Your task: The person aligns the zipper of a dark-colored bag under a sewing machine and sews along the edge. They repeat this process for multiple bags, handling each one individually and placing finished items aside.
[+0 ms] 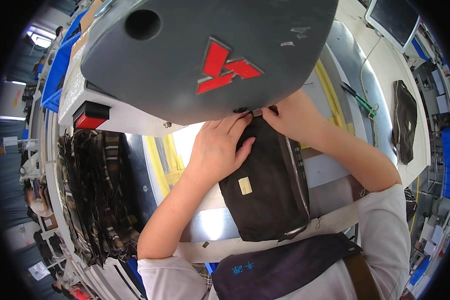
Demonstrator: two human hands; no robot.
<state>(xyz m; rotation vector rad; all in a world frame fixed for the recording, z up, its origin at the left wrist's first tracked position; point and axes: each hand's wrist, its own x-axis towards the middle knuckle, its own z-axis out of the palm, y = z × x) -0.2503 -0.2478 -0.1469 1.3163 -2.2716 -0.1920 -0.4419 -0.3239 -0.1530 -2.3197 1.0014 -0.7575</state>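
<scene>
A dark brown fabric pouch piece lies lengthwise on the machine bed. A metal zipper runs down its right side and round the near corner, and a small cream patch sits on its face. My left hand rests flat on the pouch's far left part, its fingers stretched forward and the thumb apart. With bent fingers my right hand pinches the far right end, beside a small light tab. The grey sewing machine head overhangs both hands' fingertips and hides the pouch's far end.
Plaid and dark fabric pieces are stacked at the left. Green-handled snips lie to the right with a cord. Another dark zippered piece lies farther right, below a screen. Blue bins stand far left.
</scene>
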